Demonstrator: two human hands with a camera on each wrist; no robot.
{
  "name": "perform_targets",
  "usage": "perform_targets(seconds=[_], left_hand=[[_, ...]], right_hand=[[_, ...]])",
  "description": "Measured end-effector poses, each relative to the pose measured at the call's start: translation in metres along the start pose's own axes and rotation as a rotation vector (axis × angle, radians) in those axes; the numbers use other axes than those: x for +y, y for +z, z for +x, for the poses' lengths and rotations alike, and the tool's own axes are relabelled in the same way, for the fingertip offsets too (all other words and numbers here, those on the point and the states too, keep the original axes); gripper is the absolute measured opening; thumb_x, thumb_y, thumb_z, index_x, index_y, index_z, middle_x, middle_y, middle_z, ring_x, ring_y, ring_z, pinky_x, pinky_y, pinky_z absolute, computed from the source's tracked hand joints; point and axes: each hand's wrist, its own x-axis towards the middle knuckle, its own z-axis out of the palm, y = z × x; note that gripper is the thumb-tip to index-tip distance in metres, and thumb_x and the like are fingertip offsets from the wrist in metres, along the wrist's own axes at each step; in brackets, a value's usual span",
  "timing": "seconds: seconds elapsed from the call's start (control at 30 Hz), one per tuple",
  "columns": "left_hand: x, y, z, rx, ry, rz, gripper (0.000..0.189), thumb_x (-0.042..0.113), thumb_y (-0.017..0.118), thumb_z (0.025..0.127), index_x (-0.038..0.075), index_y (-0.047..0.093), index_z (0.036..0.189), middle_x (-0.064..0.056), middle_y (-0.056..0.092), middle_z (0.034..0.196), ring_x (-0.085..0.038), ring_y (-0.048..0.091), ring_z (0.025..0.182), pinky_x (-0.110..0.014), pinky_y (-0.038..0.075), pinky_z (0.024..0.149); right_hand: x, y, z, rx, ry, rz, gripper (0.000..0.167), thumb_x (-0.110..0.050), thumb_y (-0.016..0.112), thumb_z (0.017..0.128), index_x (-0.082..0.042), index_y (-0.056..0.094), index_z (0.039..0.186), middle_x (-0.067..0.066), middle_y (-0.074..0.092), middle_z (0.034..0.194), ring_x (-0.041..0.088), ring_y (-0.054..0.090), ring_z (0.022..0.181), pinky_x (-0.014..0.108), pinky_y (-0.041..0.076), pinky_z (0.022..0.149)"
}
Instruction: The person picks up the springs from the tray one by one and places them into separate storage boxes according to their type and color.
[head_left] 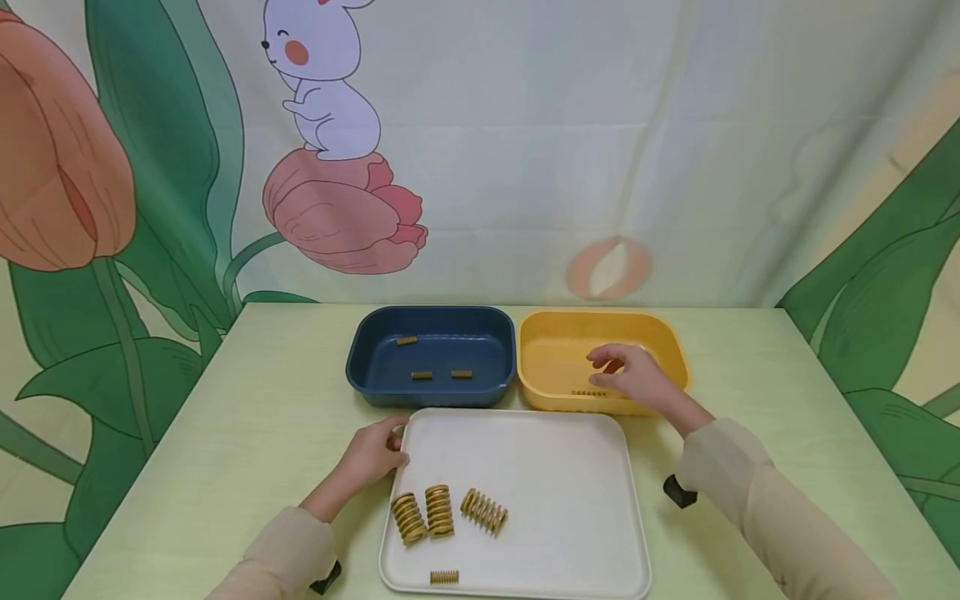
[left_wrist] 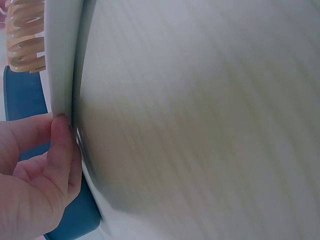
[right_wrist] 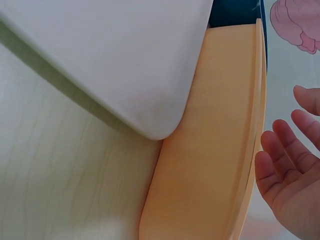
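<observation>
My left hand (head_left: 372, 452) pinches the left rim of a white tray (head_left: 555, 475), its thumb and fingertips on either side of the edge in the left wrist view. Three thick gold coil springs (head_left: 439, 511) lie toward the tray's left, and one small gold spring (head_left: 444, 577) is near its front edge. Over the yellow bin (head_left: 547, 333) hovers my right hand (head_left: 636, 377), fingers loosely bent and apart, with nothing between them. A small spring (head_left: 588, 393) lies in that bin, below the fingertips.
Left of the yellow bin, a dark blue bin (head_left: 431, 398) holds three small gold springs (head_left: 461, 374). Both bins stand behind the tray on a pale wood-grain table (head_left: 247, 417). A printed curtain (head_left: 510, 167) hangs along the back.
</observation>
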Motion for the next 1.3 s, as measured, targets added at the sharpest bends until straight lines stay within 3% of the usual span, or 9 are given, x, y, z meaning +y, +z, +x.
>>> perform_targets(seconds=[0.57, 1.07, 1.3], left_hand=[[0.0, 0.001, -0.001, 0.0, -0.001, -0.002, 0.048, -0.002, 0.061, 0.07, -0.001, 0.05, 0.117, -0.003, 0.051, 0.069, -0.011, 0.045, 0.055, -0.022, 0.037, 0.05], [0.001, 0.0, 0.0, 0.004, -0.001, -0.008, 0.048, -0.003, 0.061, 0.07, -0.002, 0.05, 0.117, -0.004, 0.051, 0.069, -0.01, 0.045, 0.054, -0.022, 0.038, 0.05], [0.001, 0.0, 0.0, 0.002, 0.0, -0.008, 0.048, -0.003, 0.061, 0.07, -0.002, 0.05, 0.117, -0.004, 0.051, 0.069, -0.01, 0.045, 0.054, -0.022, 0.038, 0.05]], right_hand=[[-0.009, 0.008, -0.013, -0.041, -0.03, 0.02, 0.035, -0.018, 0.064, 0.08, -0.001, 0.057, 0.11, 0.018, 0.058, 0.102, 0.021, 0.052, 0.084, 0.027, 0.046, 0.071], [-0.017, 0.016, -0.023, -0.077, -0.133, 0.045, 0.031, -0.012, 0.064, 0.078, 0.002, 0.059, 0.105, 0.018, 0.06, 0.097, 0.018, 0.053, 0.079, 0.028, 0.046, 0.07], [-0.026, 0.021, -0.03, -0.107, -0.142, 0.051, 0.031, -0.01, 0.064, 0.078, 0.003, 0.059, 0.105, 0.019, 0.06, 0.097, 0.018, 0.053, 0.078, 0.027, 0.047, 0.07]])
